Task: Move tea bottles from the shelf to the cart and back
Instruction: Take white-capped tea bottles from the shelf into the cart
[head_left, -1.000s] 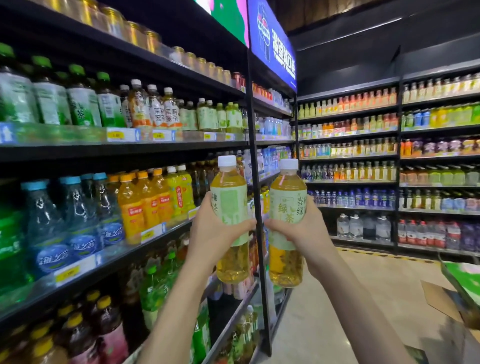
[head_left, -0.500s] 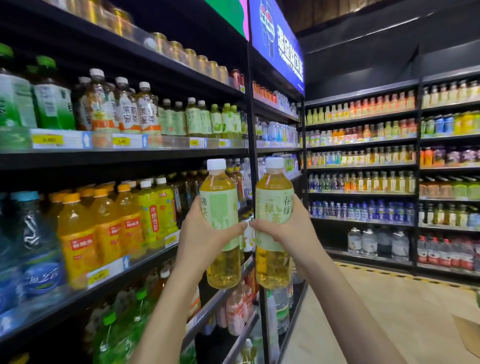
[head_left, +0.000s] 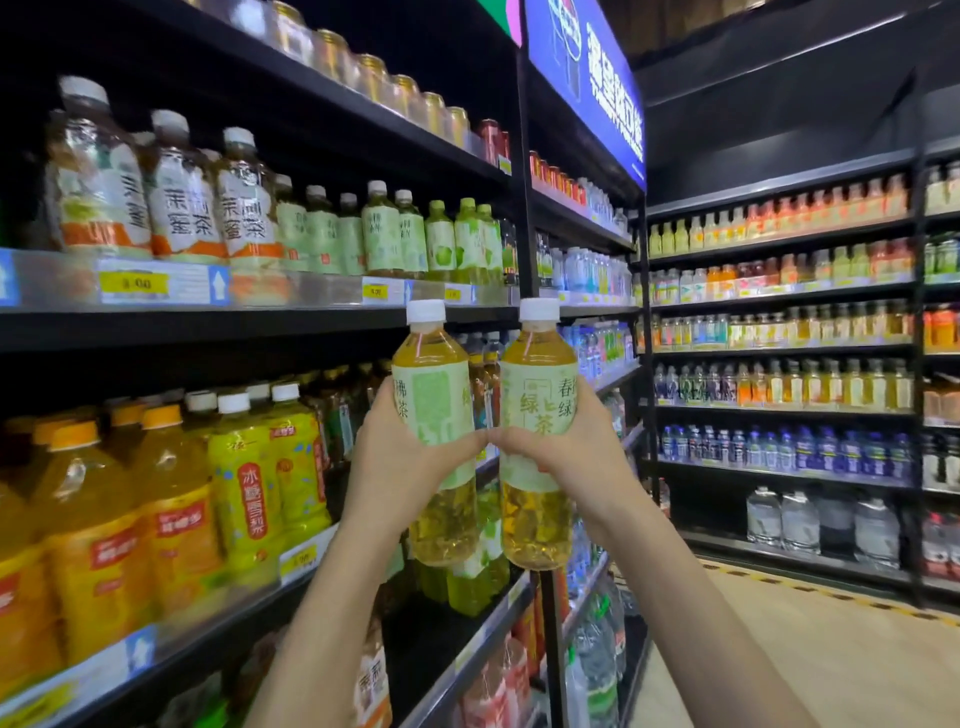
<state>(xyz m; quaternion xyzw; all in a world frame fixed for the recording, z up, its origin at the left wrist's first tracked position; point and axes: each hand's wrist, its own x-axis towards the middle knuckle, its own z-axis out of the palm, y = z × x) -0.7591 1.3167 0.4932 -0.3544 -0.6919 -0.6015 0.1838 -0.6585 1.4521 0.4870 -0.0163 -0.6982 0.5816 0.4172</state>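
Note:
I hold two tea bottles upright side by side in front of the black shelf (head_left: 332, 317). My left hand (head_left: 395, 467) grips the left tea bottle (head_left: 434, 374), pale green label, white cap, yellow-green tea. My right hand (head_left: 582, 452) grips the right tea bottle (head_left: 537, 374), cream label with green characters, white cap, amber tea. The thumbs of both hands nearly touch between the bottles. Matching green-label tea bottles (head_left: 382, 234) stand in a row on the upper shelf, above and left of my hands. No cart is in view.
Yellow and orange drink bottles (head_left: 249, 478) crowd the shelf to my left at hand height. A black upright post (head_left: 524, 208) divides the shelving behind the bottles. More drink shelves (head_left: 779, 338) line the far wall on the right, across a light wooden floor (head_left: 831, 649).
I have walked forward along the shelf; the shelf bottles have slid left and grown larger. Both hands still hold the two bottles in the same way, slightly higher toward the upper shelf.

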